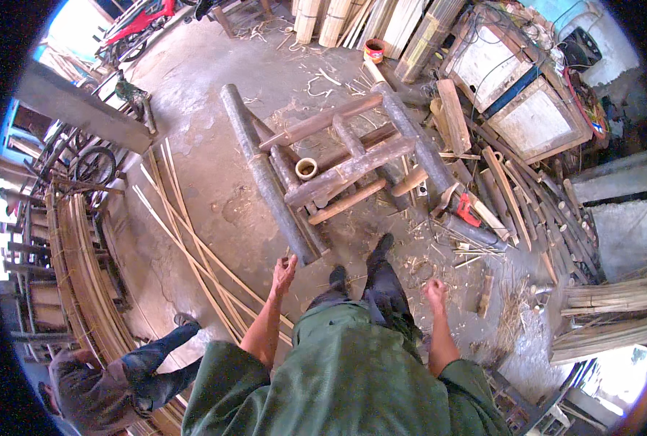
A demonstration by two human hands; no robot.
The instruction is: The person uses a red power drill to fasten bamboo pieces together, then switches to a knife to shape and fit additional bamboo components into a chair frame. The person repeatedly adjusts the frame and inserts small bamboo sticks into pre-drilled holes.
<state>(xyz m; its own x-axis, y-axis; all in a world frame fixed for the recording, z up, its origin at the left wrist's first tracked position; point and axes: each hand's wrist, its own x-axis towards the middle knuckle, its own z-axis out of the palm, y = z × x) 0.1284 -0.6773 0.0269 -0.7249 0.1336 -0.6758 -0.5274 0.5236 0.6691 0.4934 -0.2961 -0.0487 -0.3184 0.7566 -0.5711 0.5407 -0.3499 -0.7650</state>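
A frame of thick grey-brown bamboo poles (349, 161) joined by crosspieces lies on the floor in front of me. My left hand (285, 273) hangs beside the near end of its left pole, apart from it. Its fingers are loosely bent, slightly apart, and hold nothing that I can see. My right hand (434, 292) hangs over the floor right of my legs, its fingers curled in with nothing visible in them. An open-ended bamboo tube (306, 169) shows between the frame's left poles. A red tool (468, 211) rests at the near end of the right pole.
Long bamboo strips (192, 240) cross on the floor to the left. Cut poles (548, 211) are heaped at right, below a wooden cabinet (534, 123). A red tin (373, 50) stands near upright slats. Another person (94, 392) is at lower left, beside stacked bamboo lengths (83, 269).
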